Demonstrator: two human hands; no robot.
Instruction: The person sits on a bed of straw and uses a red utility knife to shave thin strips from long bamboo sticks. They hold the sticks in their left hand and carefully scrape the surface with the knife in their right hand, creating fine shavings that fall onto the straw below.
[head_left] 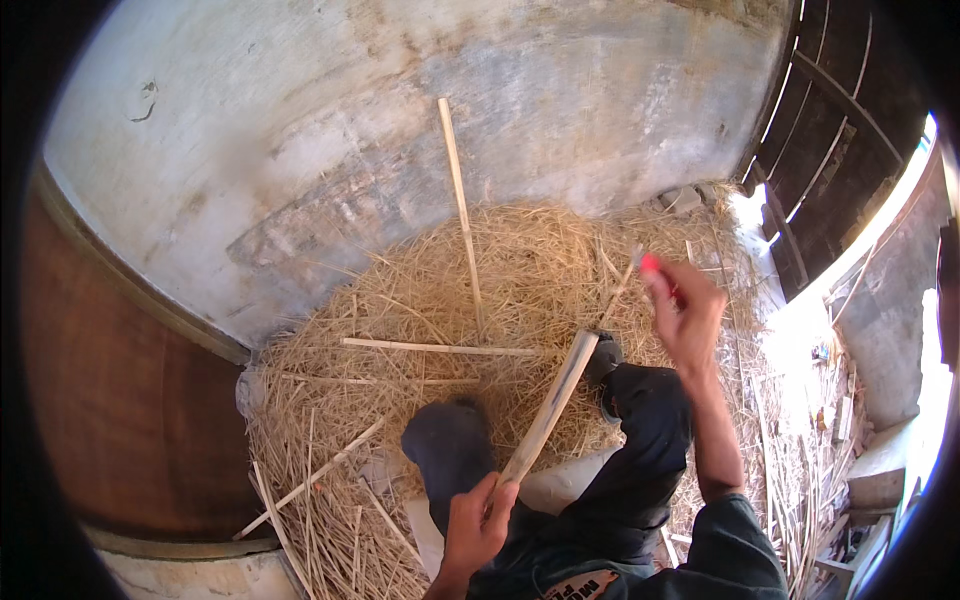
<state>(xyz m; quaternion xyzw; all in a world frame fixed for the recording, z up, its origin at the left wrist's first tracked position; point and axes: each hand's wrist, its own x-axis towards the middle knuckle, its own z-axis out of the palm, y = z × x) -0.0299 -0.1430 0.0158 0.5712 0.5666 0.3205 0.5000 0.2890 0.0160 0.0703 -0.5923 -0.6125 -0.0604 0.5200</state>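
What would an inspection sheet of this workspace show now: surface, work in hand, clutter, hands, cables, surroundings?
Surface: heaped straw-like shavings.
Work in hand: a long pale wooden piece, held slanting; a red-handled tool, its tip too blurred to judge.
Clutter: loose pale strips on the shavings; one seems to lean on the wall.
Left hand: closed around the wooden piece's near end.
Right hand: gripping the red-handled tool, beside the piece's far end.
Cables: nothing seen.
Surroundings: stained wall ahead, brown panel at left, dark boards at upper right.

Shows stained plaster wall (400, 120), straw-like litter (535, 240) at base, dark planking (835, 100) upper right, glaring daylight across right-hand floor (790, 350).
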